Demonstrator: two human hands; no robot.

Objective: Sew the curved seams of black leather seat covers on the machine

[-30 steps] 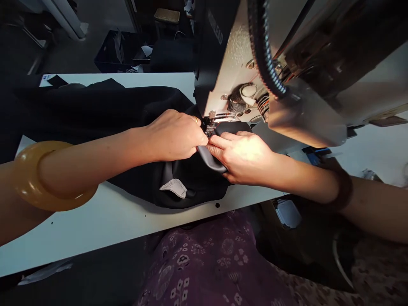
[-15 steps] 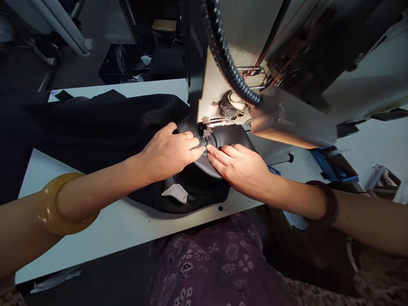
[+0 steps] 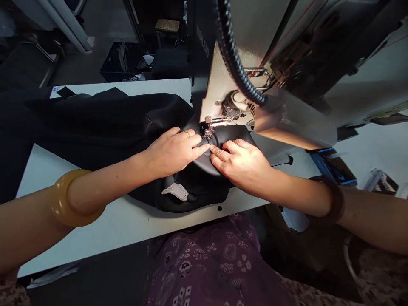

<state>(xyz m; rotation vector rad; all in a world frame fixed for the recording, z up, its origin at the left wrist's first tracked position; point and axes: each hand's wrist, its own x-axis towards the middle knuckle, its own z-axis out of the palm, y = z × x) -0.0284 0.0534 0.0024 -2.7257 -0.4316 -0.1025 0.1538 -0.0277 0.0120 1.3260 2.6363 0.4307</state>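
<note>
Your left hand [image 3: 172, 154] and right hand [image 3: 239, 165], both open, press black fabric [image 3: 204, 172] at the presser foot [image 3: 208, 129], gripping nothing; stitched seam [image 3: 149, 127] behind.

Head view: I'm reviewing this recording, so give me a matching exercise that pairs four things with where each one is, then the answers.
Things:
1. Wide amber bangle
2. Dark brown bangle
3. Gold ring
4. Grey tab

Places:
A. On a finger of the left hand
B. Around the right wrist
C. Around the left forearm
D. On the black material, below the hands

Pairs: 1-C, 2-B, 3-A, 4-D
</note>
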